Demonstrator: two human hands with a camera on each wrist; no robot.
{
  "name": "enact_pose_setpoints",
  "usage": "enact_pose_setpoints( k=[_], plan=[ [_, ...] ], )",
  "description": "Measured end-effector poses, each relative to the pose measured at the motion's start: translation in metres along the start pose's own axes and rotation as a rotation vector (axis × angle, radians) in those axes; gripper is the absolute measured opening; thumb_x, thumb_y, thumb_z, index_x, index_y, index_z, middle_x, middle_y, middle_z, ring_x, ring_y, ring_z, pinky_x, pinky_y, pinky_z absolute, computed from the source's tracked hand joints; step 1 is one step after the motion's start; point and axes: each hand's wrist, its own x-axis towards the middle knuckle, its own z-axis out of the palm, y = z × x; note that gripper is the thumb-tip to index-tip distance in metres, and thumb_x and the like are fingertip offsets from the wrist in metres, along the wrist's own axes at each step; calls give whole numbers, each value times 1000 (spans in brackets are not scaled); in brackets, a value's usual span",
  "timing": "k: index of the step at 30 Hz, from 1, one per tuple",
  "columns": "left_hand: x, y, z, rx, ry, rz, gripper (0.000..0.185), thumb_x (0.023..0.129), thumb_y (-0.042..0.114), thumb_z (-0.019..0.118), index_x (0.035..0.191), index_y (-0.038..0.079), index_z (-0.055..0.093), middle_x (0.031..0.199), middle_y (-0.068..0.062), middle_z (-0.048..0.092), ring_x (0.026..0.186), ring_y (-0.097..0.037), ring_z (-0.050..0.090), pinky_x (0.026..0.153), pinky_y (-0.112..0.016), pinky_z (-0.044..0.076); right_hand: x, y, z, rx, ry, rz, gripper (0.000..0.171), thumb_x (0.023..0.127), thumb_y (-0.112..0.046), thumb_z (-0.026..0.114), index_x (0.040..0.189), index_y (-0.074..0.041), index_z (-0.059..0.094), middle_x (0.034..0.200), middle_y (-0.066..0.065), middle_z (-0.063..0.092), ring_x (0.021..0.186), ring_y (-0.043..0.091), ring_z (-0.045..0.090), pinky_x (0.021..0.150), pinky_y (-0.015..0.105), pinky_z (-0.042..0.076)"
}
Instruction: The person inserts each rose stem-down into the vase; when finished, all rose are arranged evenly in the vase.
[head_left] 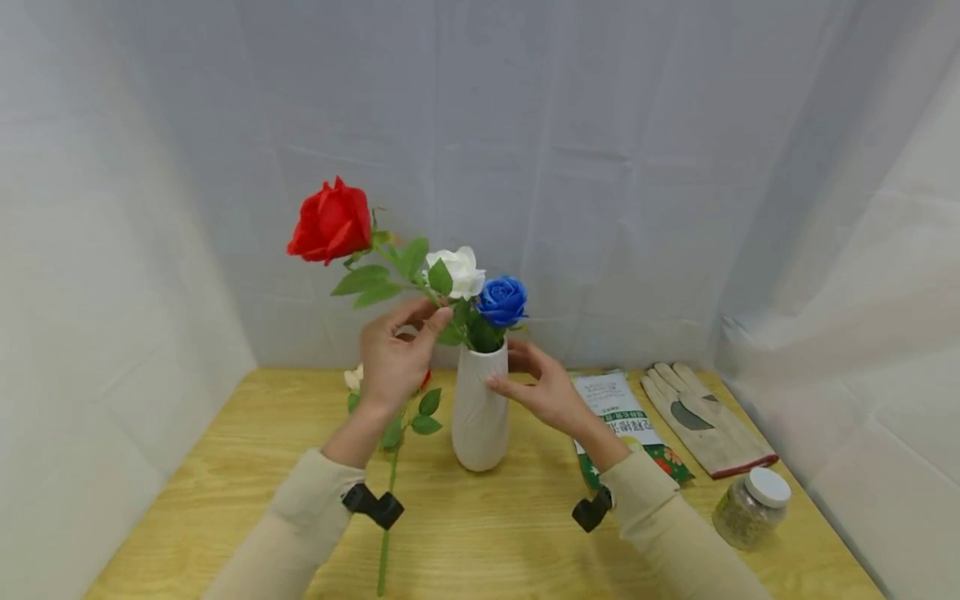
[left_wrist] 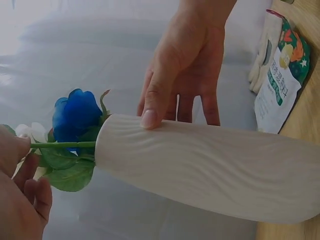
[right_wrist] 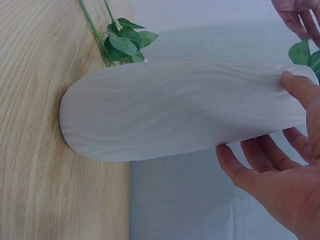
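My left hand [head_left: 396,354] pinches the green stem of a red rose [head_left: 332,222], whose bloom leans out to the upper left. In the left wrist view that stem [left_wrist: 62,145] runs into the mouth of a white vase [head_left: 480,417]. The vase stands upright and has a wavy ribbed surface. My right hand [head_left: 551,390] holds its upper right side, thumb on the front and fingers toward the back. A white rose [head_left: 459,273] and a blue rose [head_left: 503,301] stand in the vase, their lower stems hidden inside it.
More flowers lie on the wooden table [head_left: 225,492] left of the vase, partly behind my left arm: a cream bloom [head_left: 353,377] and a long stem [head_left: 390,500]. At the right are a printed bag [head_left: 611,396], work gloves [head_left: 697,425] and a white-lidded jar [head_left: 750,512].
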Motion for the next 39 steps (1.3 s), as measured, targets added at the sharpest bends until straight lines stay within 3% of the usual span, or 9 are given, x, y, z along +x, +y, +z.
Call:
enact_pose_setpoints(
  k=[6, 15, 21, 39],
  plan=[
    [-4, -11, 8, 48, -36, 93, 12, 88, 5, 85, 97, -1, 83, 80, -19, 74, 61, -9, 47, 56, -16, 37, 0, 1, 0, -1, 3, 3, 67, 98, -32, 78, 157, -21, 48, 149, 10, 62, 136, 30, 61, 109, 54, 54],
    [-16, -16, 15, 184, -116, 82, 21, 88, 13, 86, 103, -2, 83, 89, -18, 77, 74, -25, 65, 61, -21, 45, 0, 3, 1, 1, 2, -9, 68, 98, -31, 78, 158, -20, 47, 150, 11, 61, 135, 31, 61, 107, 52, 56],
    [-20, -20, 16, 280, -161, 95, 16, 90, 16, 84, 98, 2, 84, 85, -16, 75, 72, -26, 65, 59, -26, 45, 1, 3, 1, 0, 0, -18, 68, 98, -29, 78, 157, -20, 47, 149, 11, 62, 135, 31, 61, 106, 50, 57],
    [-20, -21, 13, 238, -166, 16, 19, 92, 20, 84, 100, 2, 84, 84, -14, 77, 70, -21, 62, 61, -24, 45, 0, 0, 0, -7, 0, -8, 70, 98, -29, 78, 159, -20, 45, 151, 11, 61, 137, 32, 60, 109, 54, 54]
  ],
)
